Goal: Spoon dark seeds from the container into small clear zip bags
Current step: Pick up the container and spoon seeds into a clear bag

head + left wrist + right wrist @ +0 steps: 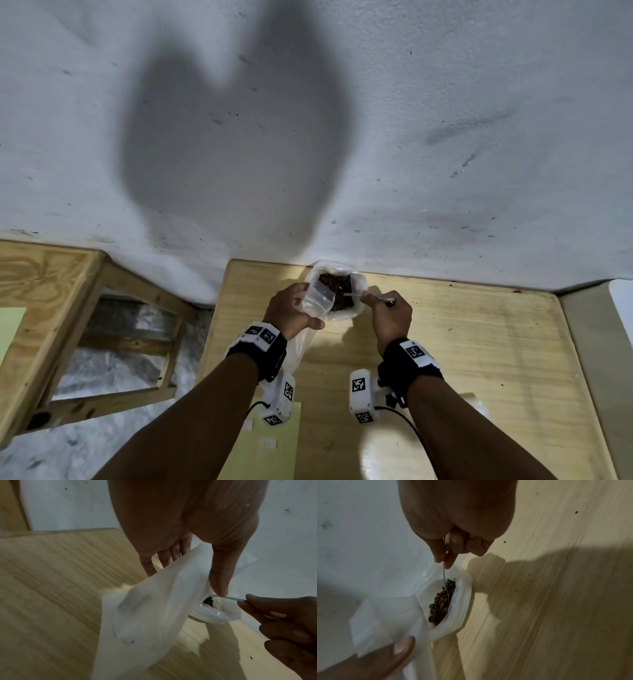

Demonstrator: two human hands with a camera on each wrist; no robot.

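Observation:
A white container [358,310] lined with clear plastic stands at the table's far edge against the wall, with dark seeds [337,289] inside. My left hand [294,310] holds a small clear zip bag [317,296] at the container's left rim, thumb and fingers on either side of it [154,608]. My right hand [388,315] pinches the handle of a thin clear spoon [352,294]. In the right wrist view the spoon [444,580] reaches down into the seeds [441,601]. The spoon's bowl is hard to make out.
The wooden table [462,342] runs right and toward me. A pale green sheet [270,445] lies at its near edge by my left arm. An open wooden frame [44,308] stands to the left. A few loose seeds [576,512] lie on the wood.

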